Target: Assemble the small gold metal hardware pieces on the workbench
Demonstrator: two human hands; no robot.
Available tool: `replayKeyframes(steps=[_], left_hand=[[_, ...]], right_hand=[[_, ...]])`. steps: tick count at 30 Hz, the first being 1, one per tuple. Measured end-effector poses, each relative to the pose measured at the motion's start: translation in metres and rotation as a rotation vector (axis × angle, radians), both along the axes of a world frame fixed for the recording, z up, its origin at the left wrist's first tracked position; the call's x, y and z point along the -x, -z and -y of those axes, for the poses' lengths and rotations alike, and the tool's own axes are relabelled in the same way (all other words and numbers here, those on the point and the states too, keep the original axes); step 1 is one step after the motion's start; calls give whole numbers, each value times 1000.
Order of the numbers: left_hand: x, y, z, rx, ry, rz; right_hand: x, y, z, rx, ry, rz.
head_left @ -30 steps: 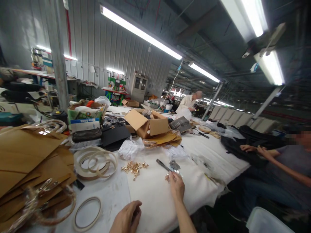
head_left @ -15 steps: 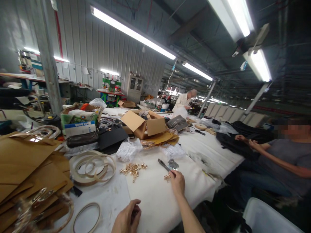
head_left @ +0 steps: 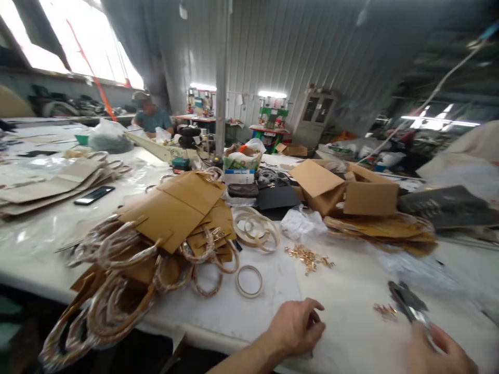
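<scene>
Hands: one is kept free and one is occupied; both are held low over the near edge of the tabletop [head_left: 343,311].
Swung view: the head has been turned to the left, so the brown panels [head_left: 175,205] are now brought near the middle, and a co-worker in a teal top [head_left: 154,120] is shown by the far left edge. For the work in hand little seems altered: the tool is still gripped, and both gold heaps are still left lying loose.
Left hand [head_left: 297,326]: the forearm is extended inward across the near edge, the wrist low; the fingers are loosely curled, a gap is left between thumb and forefinger, and nothing is seen held.
Right hand [head_left: 438,350]: the fingers are closed around the dark tool [head_left: 401,300], near the tabletop's near right corner; finer finger placement is blurred.
Dark tool: its tip is pointed away from the near edge and slightly left, beside grey pieces [head_left: 416,298]; whether these are touched cannot be told.
Gold fasteners: a small heap [head_left: 385,312] is placed just left of the tool; a larger heap [head_left: 307,258] is spread farther from the near edge.
Wrapped handles [head_left: 111,311]: these are hung partly over the near edge, toward its left end.
</scene>
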State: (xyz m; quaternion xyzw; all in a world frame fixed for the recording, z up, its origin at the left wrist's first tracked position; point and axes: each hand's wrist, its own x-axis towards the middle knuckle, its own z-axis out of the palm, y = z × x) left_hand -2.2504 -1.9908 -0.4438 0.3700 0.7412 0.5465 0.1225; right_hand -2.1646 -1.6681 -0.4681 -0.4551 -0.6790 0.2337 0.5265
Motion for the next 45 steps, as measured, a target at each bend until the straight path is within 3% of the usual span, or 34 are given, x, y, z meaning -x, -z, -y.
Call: replayKeyframes(steps=[2,6,10,12,15,18,24,30,38,45], left_hand=[[0,-5,2,-31,-35,37],[-9,-15,11,-126,-119,80],[-15,-13,39,-218,-204,40],[-9,-10,64,-242,-267,-56],[10,-8,106,-180,-363,-229],[32,-6,137,-12,-316,-331],[41,1,141,174,-199,-376],[38,0,137,206,-202,-423],[52,0,134,224,-206,-448],[59,-4,127,322,-93,-643]], right_hand=[[4,-5,35,27,-76,20],[16,-8,118,293,-367,-134],[33,-9,185,420,-661,-65],[39,-16,210,411,-879,22],[50,-30,238,282,-1185,166],[61,-42,252,148,-1330,330],[78,-55,256,70,-1373,509],[87,-59,266,76,-1415,507],[72,-32,272,176,-1353,353],[60,-20,271,53,-1264,347]])
